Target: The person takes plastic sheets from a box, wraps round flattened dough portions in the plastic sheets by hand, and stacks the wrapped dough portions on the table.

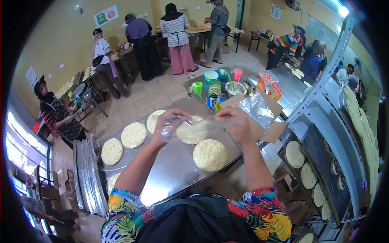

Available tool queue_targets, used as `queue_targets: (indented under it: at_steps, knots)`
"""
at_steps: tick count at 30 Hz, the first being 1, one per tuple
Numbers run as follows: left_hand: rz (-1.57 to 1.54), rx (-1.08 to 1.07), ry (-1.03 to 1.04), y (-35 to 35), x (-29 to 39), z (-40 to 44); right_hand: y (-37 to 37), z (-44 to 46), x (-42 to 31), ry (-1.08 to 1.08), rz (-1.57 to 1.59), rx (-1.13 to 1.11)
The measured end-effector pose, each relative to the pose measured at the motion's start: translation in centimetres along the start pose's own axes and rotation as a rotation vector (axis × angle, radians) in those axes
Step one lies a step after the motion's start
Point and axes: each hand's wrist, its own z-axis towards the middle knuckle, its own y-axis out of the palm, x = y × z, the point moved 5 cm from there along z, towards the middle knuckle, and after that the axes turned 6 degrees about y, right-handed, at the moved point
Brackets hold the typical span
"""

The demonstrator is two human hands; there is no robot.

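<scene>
Between my hands stretches a thin clear plastic bag or film (210,124); which of the two I cannot tell. My left hand (169,124) is closed on its left part, and some of the plastic covers the fingers. My right hand (236,122) pinches the other end. Below the plastic lies a round flat bread (192,135), partly seen through it. A second flat bread (210,155) rests just nearer to me on the metal table (166,176). Further left are more rounds, such as this flat bread (134,135), partly beside my left forearm.
A stack of metal trays (90,174) stands at the table's left end. An opened cardboard box (269,108) lined with plastic is at the right. Beyond are bowls, a green cup (197,88) and packets. A tray rack (320,97) stands right; several people work behind.
</scene>
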Motion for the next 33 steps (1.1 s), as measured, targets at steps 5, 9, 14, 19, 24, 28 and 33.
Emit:
queue_targets:
  at_steps: [5,9,14,19,24,28,33]
  knots:
    - [0.577,0.889,0.275,-9.8,1.4,-12.5,11.5,-1.1,-4.3,-0.222,-0.169,0.386]
    - [0.213,0.766,0.114,-9.0,2.5,-19.1,23.3,-4.9,-8.8,-0.148,-0.165,-0.063]
    - [-0.386,0.696,0.334,-11.5,3.6,-23.2,30.9,-8.1,-9.3,-0.370,-0.270,-0.578]
    - [-0.797,0.387,0.366,-8.8,6.1,-23.2,32.1,-6.7,-10.7,-0.309,-0.080,0.149]
    - [-0.647,0.501,0.142,-8.0,5.2,-23.6,35.7,-7.0,-8.9,-0.200,-0.187,0.043]
    - [-0.589,0.556,0.141,-7.5,6.7,-24.5,36.4,-7.4,-9.5,-0.233,-0.085,-0.021]
    - [-0.672,0.715,0.083,-9.3,5.2,-26.4,37.3,-7.2,-9.1,-0.306,-0.058,-0.057]
